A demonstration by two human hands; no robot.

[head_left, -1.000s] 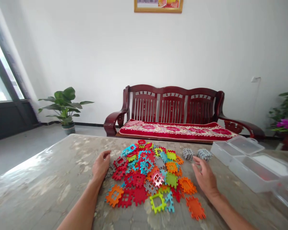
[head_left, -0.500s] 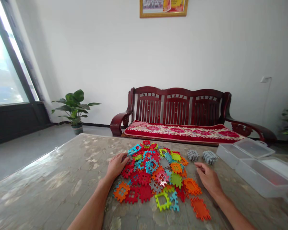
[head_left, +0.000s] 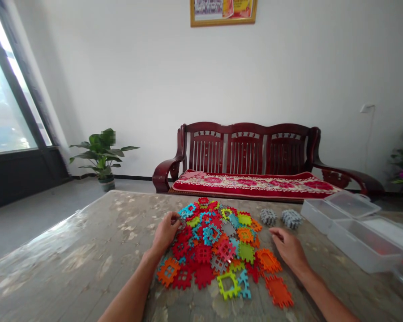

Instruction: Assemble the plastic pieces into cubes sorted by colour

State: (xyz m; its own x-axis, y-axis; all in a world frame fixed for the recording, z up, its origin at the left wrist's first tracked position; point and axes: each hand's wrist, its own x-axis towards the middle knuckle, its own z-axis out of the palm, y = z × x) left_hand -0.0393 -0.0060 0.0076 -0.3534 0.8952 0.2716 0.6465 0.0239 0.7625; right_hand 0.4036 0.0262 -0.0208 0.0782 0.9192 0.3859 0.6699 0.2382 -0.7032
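Note:
A heap of toothed plastic building tiles point(head_left: 203, 252) in red, orange, green, blue and grey lies on the table. At the heap's left edge is my left hand point(head_left: 167, 230), its fingers bent and closed at a grey tile point(head_left: 182, 223) that they partly hide. My right hand point(head_left: 289, 248) rests to the right of the heap, fingers loosely bent, thumb apart, with nothing visible in it. Beyond it stand two stacks of grey tiles, the left stack point(head_left: 268, 217) and the right stack point(head_left: 291, 219). An orange tile point(head_left: 269, 260) lies between the heap and my right hand.
Clear plastic boxes point(head_left: 362, 250) with raised lids stand at the table's right side. A patterned cover lies over the table point(head_left: 70, 250). Behind it is a dark red wooden bench point(head_left: 245, 152), with a potted plant point(head_left: 104, 156) on the floor at left.
My left hand's fingers have drawn in from lying flatter over the heap's edge to a closed grip at the grey tile. My right hand has barely moved. The view has shifted slightly.

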